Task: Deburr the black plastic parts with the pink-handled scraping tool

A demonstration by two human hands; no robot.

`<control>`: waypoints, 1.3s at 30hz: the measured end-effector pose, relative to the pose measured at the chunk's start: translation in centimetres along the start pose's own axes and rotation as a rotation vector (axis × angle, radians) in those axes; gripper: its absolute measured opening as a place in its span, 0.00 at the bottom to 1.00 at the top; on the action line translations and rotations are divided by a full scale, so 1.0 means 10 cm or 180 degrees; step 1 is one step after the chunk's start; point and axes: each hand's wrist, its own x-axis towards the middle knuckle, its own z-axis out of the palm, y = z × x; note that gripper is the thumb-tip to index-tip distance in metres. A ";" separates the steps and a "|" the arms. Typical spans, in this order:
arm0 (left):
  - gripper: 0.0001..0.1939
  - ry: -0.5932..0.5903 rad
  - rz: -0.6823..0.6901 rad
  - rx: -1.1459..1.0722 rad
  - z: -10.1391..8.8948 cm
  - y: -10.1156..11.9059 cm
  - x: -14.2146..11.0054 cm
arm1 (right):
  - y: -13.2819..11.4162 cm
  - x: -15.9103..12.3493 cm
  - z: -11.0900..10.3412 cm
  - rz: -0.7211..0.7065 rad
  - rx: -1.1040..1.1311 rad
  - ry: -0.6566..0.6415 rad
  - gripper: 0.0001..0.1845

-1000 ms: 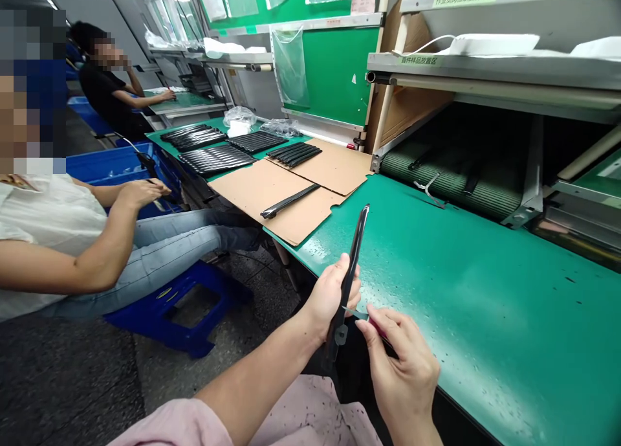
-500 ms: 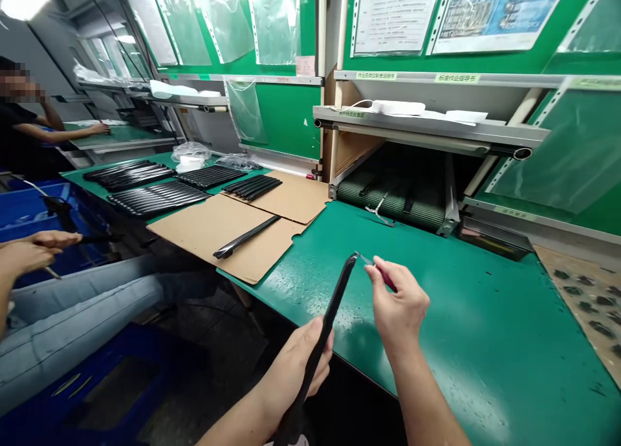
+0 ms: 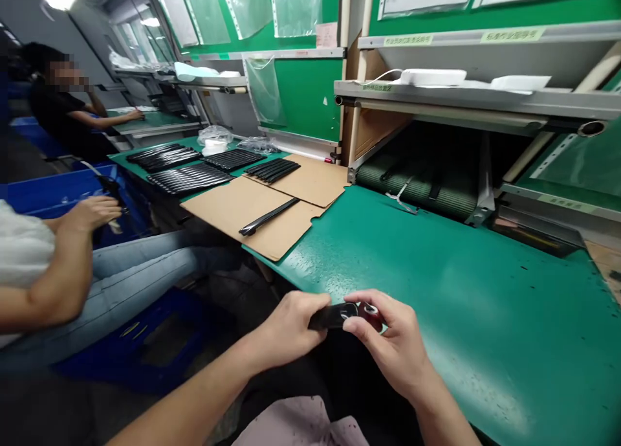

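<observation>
The fingers (image 3: 310, 307) of the left hand (image 3: 286, 326) curl closed around one end of a single glossy black plastic strip (image 3: 332, 316), which is seen end-on and held low over the near edge of the bench. The right hand (image 3: 392, 345) is close against it, its thumb and fingers pinched around a small dark red-handled tool (image 3: 370, 316), whose tip is hidden where it meets the strip. The bench's green mat (image 3: 451, 303) is smooth and lightly speckled. Two tan cardboard sheets lie on it: on the nearer cardboard sheet (image 3: 228, 206) rests one black strip (image 3: 268, 216), and on the farther cardboard sheet (image 3: 317, 184) lies one bundle of strips (image 3: 272, 170). Beyond and to the left, three more rows of black strips (image 3: 189, 178) lie on the green surface, near two clear plastic bags (image 3: 215, 135). To the left sits a seated co-worker (image 3: 92, 258) in jeans, one hand (image 3: 92, 214) raised over a blue crate (image 3: 63, 200). A second co-worker (image 3: 63, 103) in a black top works farther down the line. On the right, a metal shelf (image 3: 460, 93) runs above a ribbed green belt (image 3: 417, 187).
</observation>
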 end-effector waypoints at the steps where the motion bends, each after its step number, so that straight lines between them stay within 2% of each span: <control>1: 0.09 0.0089 0.0212 0.0242 -0.04 -0.03 0.03 | -0.02 -0.01 0.00 -0.0090 -0.0222 -0.0145 0.19; 4: 0.10 0.0147 0.0790 0.0857 -0.17 -0.10 0.13 | -0.06 0.02 -0.03 -0.0162 -0.0724 -0.0583 0.24; 7: 0.12 0.0079 0.1244 0.1214 -0.26 -0.10 0.22 | -0.09 0.09 -0.08 -0.0211 -0.0878 -0.1107 0.27; 9: 0.12 0.0007 0.1357 0.1264 -0.29 -0.08 0.24 | -0.09 0.12 -0.09 -0.0256 -0.0885 -0.1310 0.31; 11: 0.11 -0.0134 0.1246 0.1198 -0.29 -0.07 0.25 | -0.08 0.10 -0.08 -0.0304 -0.0883 -0.1305 0.33; 15: 0.12 -0.0301 0.0930 0.0927 -0.20 -0.11 0.18 | -0.03 0.01 0.00 -0.0465 -0.0905 -0.0845 0.32; 20: 0.15 0.0180 0.0617 0.0487 0.02 -0.17 0.00 | 0.06 -0.08 0.18 -0.0778 -0.1221 0.0057 0.31; 24: 0.17 0.0487 -0.0051 0.0242 0.19 -0.06 -0.12 | 0.15 -0.10 0.33 -0.0771 -0.1548 0.0776 0.29; 27: 0.13 0.0551 -0.0543 0.0136 0.27 0.07 -0.16 | 0.19 -0.09 0.41 -0.0738 -0.1996 0.1099 0.28; 30: 0.09 0.0499 -0.0866 -0.0025 0.28 0.19 -0.17 | 0.18 -0.06 0.47 -0.0659 -0.2558 0.1311 0.29; 34: 0.08 0.0439 -0.0978 -0.0158 0.22 0.26 -0.17 | 0.11 -0.05 0.55 -0.0473 -0.2709 0.1361 0.30; 37: 0.08 0.0362 -0.0792 -0.0059 0.12 0.22 -0.16 | 0.05 -0.09 0.60 -0.0562 -0.2491 0.1151 0.28; 39: 0.09 0.0333 -0.0467 0.0289 0.03 0.17 -0.13 | 0.01 -0.11 0.58 -0.0532 -0.1834 0.1087 0.23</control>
